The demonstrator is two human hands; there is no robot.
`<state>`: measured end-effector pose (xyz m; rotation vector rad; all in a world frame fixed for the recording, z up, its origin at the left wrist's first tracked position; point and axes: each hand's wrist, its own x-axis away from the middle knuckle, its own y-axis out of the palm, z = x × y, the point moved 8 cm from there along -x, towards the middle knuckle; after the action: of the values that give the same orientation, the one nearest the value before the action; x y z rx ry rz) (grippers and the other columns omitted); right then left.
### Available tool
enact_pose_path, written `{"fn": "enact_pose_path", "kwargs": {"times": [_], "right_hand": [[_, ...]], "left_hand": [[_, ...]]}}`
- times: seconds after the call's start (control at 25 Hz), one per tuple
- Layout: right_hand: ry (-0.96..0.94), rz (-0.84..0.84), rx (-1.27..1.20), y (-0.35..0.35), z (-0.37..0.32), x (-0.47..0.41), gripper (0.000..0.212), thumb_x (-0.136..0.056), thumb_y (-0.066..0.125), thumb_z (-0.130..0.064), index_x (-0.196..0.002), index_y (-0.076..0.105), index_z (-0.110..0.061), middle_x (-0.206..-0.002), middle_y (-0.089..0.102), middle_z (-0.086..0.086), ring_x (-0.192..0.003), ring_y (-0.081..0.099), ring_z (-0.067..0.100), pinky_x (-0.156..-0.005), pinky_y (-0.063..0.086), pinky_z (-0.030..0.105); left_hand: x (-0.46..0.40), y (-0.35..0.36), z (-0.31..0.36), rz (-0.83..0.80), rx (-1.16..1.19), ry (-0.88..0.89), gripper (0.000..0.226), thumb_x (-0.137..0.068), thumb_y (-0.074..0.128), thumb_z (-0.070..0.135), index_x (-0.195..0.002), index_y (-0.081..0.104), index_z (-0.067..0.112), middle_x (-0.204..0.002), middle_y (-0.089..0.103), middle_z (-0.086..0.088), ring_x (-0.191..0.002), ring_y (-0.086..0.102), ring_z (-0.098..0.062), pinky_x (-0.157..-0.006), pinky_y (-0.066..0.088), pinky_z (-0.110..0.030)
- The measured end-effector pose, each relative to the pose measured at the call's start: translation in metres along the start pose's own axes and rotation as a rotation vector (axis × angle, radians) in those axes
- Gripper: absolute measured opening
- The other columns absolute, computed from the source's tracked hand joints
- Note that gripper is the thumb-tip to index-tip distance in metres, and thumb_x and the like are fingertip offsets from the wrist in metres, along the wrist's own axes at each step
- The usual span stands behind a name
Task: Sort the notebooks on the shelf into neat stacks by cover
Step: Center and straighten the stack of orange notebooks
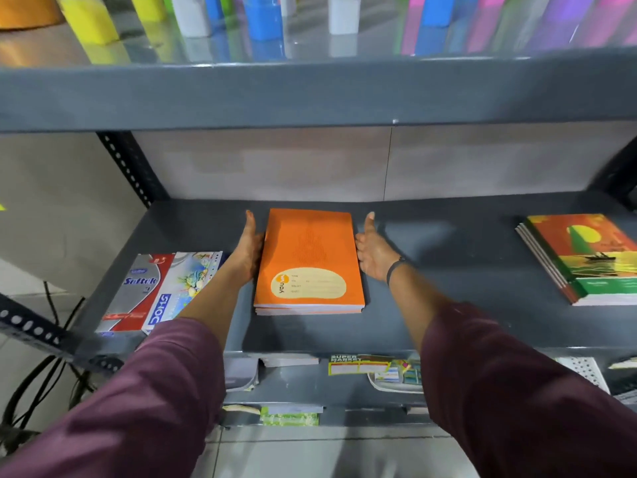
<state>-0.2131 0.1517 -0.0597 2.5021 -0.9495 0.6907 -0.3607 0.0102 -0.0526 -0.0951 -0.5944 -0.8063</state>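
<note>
A small stack of orange notebooks (309, 260) lies in the middle of the grey shelf (448, 270), edges lined up. My left hand (250, 250) presses flat against the stack's left side, thumb pointing up. My right hand (374, 257) sits against the right side, thumb raised, fingers tucked at the stack's edge. At the far right lies a second stack (586, 260) with red, green and yellow sunset covers. At the left, two notebooks with silver-red and pale printed covers (162, 291) lie side by side near the front edge, partly hidden by my left forearm.
The shelf above (310, 94) overhangs close and carries coloured bottles. A perforated upright (131, 167) stands at the back left. Lower shelves (310, 381) hold more paper goods. Black cables (51, 357) hang at the left.
</note>
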Motion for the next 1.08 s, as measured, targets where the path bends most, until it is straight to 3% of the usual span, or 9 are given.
{"fn": "enact_pose_path", "kwargs": {"times": [0.12, 0.24, 0.6, 0.72, 0.8, 0.88, 0.96, 1.04, 1.08], "right_hand": [[0.03, -0.006, 0.029, -0.003, -0.006, -0.011, 0.096, -0.081, 0.004, -0.076, -0.148, 0.018, -0.008, -0.155, 0.031, 0.01, -0.142, 0.03, 0.024, -0.122, 0.016, 0.043], [0.025, 0.001, 0.095, -0.002, -0.009, -0.014, 0.098, -0.078, 0.009, -0.08, -0.147, 0.023, -0.012, -0.152, 0.036, 0.009, -0.141, 0.034, 0.024, -0.121, 0.02, 0.042], [-0.012, -0.078, 0.111, 0.0, 0.003, -0.001, 0.092, -0.082, 0.009, -0.075, -0.146, 0.029, -0.013, -0.151, 0.038, 0.008, -0.14, 0.035, 0.022, -0.121, 0.021, 0.042], [-0.084, -0.193, 0.167, -0.005, 0.022, 0.028, 0.065, -0.091, 0.036, -0.056, -0.144, 0.033, -0.018, -0.15, 0.04, 0.004, -0.139, 0.038, 0.019, -0.12, 0.024, 0.039], [-0.133, -0.255, 0.209, -0.007, 0.036, 0.049, 0.052, -0.09, 0.059, -0.022, -0.139, 0.041, -0.014, -0.145, 0.048, 0.008, -0.132, 0.046, 0.021, -0.115, 0.033, 0.038], [-0.185, -0.268, 0.451, -0.002, 0.042, 0.061, 0.071, -0.078, 0.07, 0.002, -0.14, 0.036, -0.008, -0.143, 0.049, 0.012, -0.132, 0.046, 0.026, -0.112, 0.036, 0.039], [-0.204, -0.141, 0.831, 0.001, 0.037, 0.063, 0.097, -0.066, 0.082, -0.002, -0.144, 0.024, -0.006, -0.146, 0.044, 0.012, -0.133, 0.043, 0.028, -0.112, 0.036, 0.038], [-0.255, -0.017, 1.162, 0.007, 0.027, 0.063, 0.11, -0.061, 0.086, -0.014, -0.146, 0.017, -0.007, -0.146, 0.043, 0.012, -0.131, 0.046, 0.03, -0.106, 0.041, 0.033], [-0.259, 0.016, 1.271, 0.01, 0.025, 0.063, 0.114, -0.06, 0.087, -0.017, -0.147, 0.013, -0.007, -0.145, 0.045, 0.014, -0.128, 0.048, 0.032, -0.102, 0.043, 0.034]], "left_hand": [[-0.008, 0.001, 0.006, 0.033, -0.054, -0.015, 0.083, -0.078, 0.008, 0.078, -0.103, 0.056, 0.015, -0.088, 0.066, -0.007, -0.082, 0.063, -0.024, -0.068, 0.051, -0.039], [-0.009, -0.002, 0.004, 0.051, -0.028, -0.024, 0.082, -0.077, 0.012, 0.079, -0.086, 0.063, 0.015, -0.082, 0.071, -0.009, -0.082, 0.064, -0.026, -0.069, 0.053, -0.04], [-0.006, 0.002, 0.003, -0.037, -0.034, 0.037, 0.082, -0.077, 0.009, 0.078, -0.096, 0.062, 0.018, -0.101, 0.066, -0.012, -0.089, 0.064, -0.028, -0.077, 0.053, -0.04], [0.017, -0.003, -0.012, -0.101, -0.073, 0.06, 0.072, -0.08, 0.022, 0.075, -0.103, 0.062, 0.02, -0.106, 0.068, -0.01, -0.093, 0.067, -0.024, -0.078, 0.054, -0.038], [0.037, -0.01, -0.027, -0.147, -0.225, 0.109, 0.07, -0.07, 0.057, 0.067, -0.121, 0.055, 0.019, -0.121, 0.066, -0.009, -0.102, 0.066, -0.022, -0.09, 0.053, -0.038], [0.052, -0.014, -0.036, -0.181, -0.493, 0.178, 0.084, -0.061, 0.082, 0.039, -0.131, 0.042, 0.017, -0.129, 0.061, -0.006, -0.114, 0.06, -0.021, -0.104, 0.044, -0.039], [0.055, -0.015, -0.04, -0.126, -0.75, 0.169, 0.096, -0.061, 0.084, 0.012, -0.139, 0.027, 0.012, -0.132, 0.057, -0.009, -0.123, 0.053, -0.026, -0.109, 0.04, -0.041], [0.055, -0.015, -0.038, 0.015, -0.97, 0.162, 0.113, -0.058, 0.085, 0.009, -0.145, 0.012, 0.003, -0.135, 0.054, -0.014, -0.126, 0.05, -0.03, -0.107, 0.04, -0.043], [0.056, -0.014, -0.035, 0.103, -1.081, 0.181, 0.112, -0.057, 0.086, 0.013, -0.143, 0.016, 0.001, -0.133, 0.056, -0.016, -0.124, 0.052, -0.031, -0.104, 0.043, -0.042]]}}
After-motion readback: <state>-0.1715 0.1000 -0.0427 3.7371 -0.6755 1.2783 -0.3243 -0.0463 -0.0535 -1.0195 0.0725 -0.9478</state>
